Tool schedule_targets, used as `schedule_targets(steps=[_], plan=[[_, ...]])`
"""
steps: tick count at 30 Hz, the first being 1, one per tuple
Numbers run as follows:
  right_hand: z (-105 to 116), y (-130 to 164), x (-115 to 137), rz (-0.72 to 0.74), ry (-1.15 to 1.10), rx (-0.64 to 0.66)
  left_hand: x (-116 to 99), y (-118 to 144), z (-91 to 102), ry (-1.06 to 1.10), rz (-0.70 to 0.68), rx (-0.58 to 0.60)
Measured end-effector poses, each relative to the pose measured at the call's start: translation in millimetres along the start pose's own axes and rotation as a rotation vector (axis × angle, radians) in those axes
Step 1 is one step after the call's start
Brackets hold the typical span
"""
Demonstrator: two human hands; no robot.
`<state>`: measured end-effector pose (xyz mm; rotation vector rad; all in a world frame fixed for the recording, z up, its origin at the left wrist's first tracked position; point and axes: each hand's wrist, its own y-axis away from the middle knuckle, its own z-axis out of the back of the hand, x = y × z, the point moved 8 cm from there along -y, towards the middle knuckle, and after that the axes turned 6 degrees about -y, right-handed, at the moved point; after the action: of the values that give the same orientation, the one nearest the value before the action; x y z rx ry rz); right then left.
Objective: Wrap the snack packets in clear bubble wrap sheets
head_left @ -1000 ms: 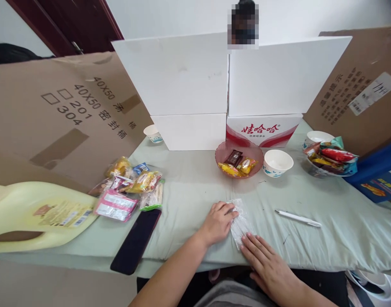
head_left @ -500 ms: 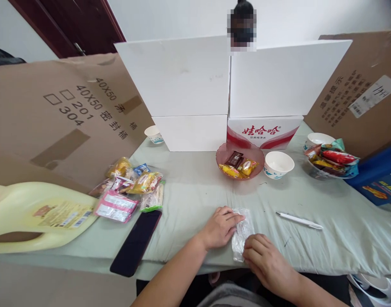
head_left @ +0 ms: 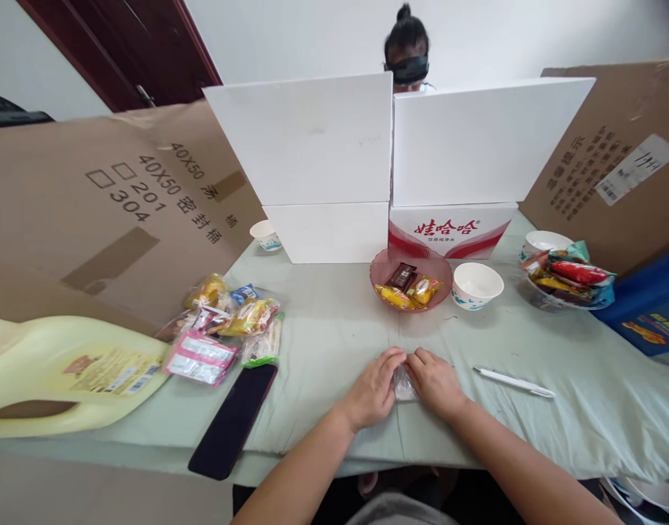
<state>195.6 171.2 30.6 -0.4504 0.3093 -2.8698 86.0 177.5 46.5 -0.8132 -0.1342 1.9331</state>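
Observation:
A crinkled clear plastic bag (head_left: pixel 404 388), folded small, lies on the green cloth between my hands. My left hand (head_left: pixel 372 390) grips its left side and far edge with curled fingers. From the other side my right hand (head_left: pixel 436 380) is closed on the far right corner, its fingertips almost meeting those of the left. Both sets of fingers cover much of the bag. To the right of my right hand lies a white pen (head_left: pixel 514 382). Beyond the hands stands a pink glass bowl (head_left: pixel 379 286) holding several wrapped snacks.
White boxes (head_left: pixel 326 233) stand upright at the back, with a person (head_left: pixel 407 51) behind. Paper bowls (head_left: pixel 476 286) and a bowl of snack packets (head_left: pixel 578 273) are on the right. Left are snack packets (head_left: pixel 202 357), a black phone (head_left: pixel 235 419) and a yellow jug (head_left: pixel 110 379).
My right hand has moved from the bag's near edge to its far edge, beside the left. The bag is now folded shorter. My left hand has curled its fingers.

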Motion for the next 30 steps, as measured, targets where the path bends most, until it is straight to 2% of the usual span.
schedule_targets(steps=[2,7,11,15,17,21,23,27,29,30], plan=[[-1,1,1,-0.001,0.009,-0.016,2,-2,0.5,-0.023,0.058,0.008],[0,3,3,-0.019,0.027,-0.065,18,-4,6.9,-0.243,0.3,-0.04],[10,3,-17,-0.122,0.062,-0.156,21,-3,5.8,-0.263,0.33,-0.01],[33,6,-41,-0.252,0.087,-0.281,22,-1,6.1,-0.246,0.343,-0.007],[39,8,-33,-0.164,0.031,-0.289,21,-1,7.1,-0.237,0.332,-0.021],[26,22,20,0.223,-0.144,-0.101,21,-1,8.9,-0.199,0.293,-0.049],[16,31,34,0.261,-0.148,-0.039,23,0,12.1,-0.162,0.283,-0.097],[7,42,32,0.264,-0.138,0.04,31,3,19.3,-0.119,0.3,-0.206],[18,38,16,0.286,-0.154,0.045,33,2,18.6,-0.114,0.303,-0.202],[31,32,4,0.282,-0.158,0.007,33,1,17.6,-0.113,0.303,-0.19]])
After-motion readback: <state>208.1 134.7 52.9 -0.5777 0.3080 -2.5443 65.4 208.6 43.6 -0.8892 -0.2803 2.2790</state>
